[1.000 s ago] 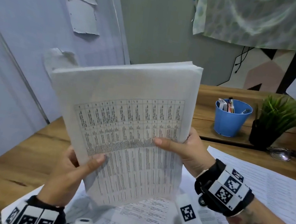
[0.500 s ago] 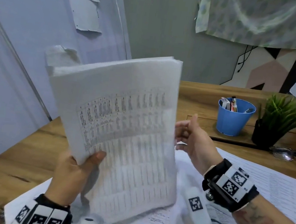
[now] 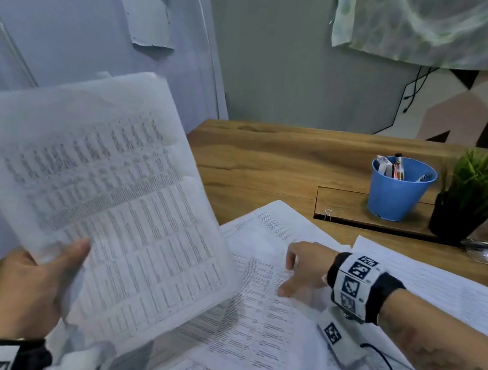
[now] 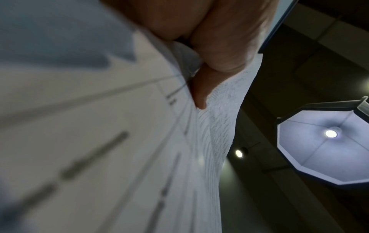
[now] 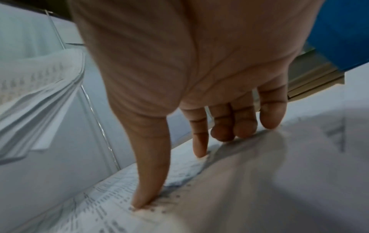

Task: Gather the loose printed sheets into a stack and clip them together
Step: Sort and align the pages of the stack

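Left hand has the pile, right hand is flat on the loose pages

The left hand (image 3: 34,281) grips the stack of printed sheets (image 3: 104,197) by its lower left corner, thumb on the front, so the pile fans up and to the right of the grip, tilted above the wooden desk (image 3: 270,163). The right hand (image 3: 306,267) holds nothing, fingers straight and spread, tips pressing on the loose sheets (image 3: 264,327) lying on the desk. A small binder clip (image 3: 328,213) sits further back, near the blue cup (image 3: 397,192), well apart from both hands.
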`<state>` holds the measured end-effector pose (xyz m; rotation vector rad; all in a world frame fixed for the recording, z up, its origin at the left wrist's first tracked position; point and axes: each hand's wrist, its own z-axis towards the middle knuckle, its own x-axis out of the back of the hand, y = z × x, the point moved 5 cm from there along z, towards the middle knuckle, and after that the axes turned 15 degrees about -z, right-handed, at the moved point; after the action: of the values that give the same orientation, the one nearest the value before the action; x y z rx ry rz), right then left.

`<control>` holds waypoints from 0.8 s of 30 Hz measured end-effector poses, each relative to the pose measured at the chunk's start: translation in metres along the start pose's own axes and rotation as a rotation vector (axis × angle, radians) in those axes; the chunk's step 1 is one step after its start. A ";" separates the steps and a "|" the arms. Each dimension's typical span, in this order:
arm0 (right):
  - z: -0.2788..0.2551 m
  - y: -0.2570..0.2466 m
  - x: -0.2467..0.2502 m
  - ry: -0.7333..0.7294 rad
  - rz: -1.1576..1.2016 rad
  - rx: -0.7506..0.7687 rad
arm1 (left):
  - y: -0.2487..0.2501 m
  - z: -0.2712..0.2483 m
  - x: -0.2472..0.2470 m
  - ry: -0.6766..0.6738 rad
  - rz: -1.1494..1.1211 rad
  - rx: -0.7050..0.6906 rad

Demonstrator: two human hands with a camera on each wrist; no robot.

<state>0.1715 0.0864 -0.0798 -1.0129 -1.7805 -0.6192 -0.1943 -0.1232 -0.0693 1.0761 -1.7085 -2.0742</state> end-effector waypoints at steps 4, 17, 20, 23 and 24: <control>-0.002 -0.007 0.002 0.049 -0.059 0.033 | 0.001 -0.006 0.002 0.015 -0.150 0.042; -0.034 0.015 0.046 0.385 1.098 0.294 | 0.010 -0.023 -0.037 -0.188 -0.366 0.055; -0.043 0.002 0.053 0.420 1.311 0.383 | 0.004 -0.028 -0.059 -0.256 -0.350 0.171; -0.051 -0.025 0.058 0.430 1.289 0.468 | 0.000 -0.034 -0.083 -0.291 -0.345 0.237; -0.052 -0.033 0.058 0.434 1.291 0.487 | 0.000 -0.036 -0.090 -0.298 -0.334 0.254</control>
<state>0.1580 0.0503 -0.0043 -1.2800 -0.5755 0.3795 -0.1075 -0.0951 -0.0365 1.2513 -2.1044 -2.3658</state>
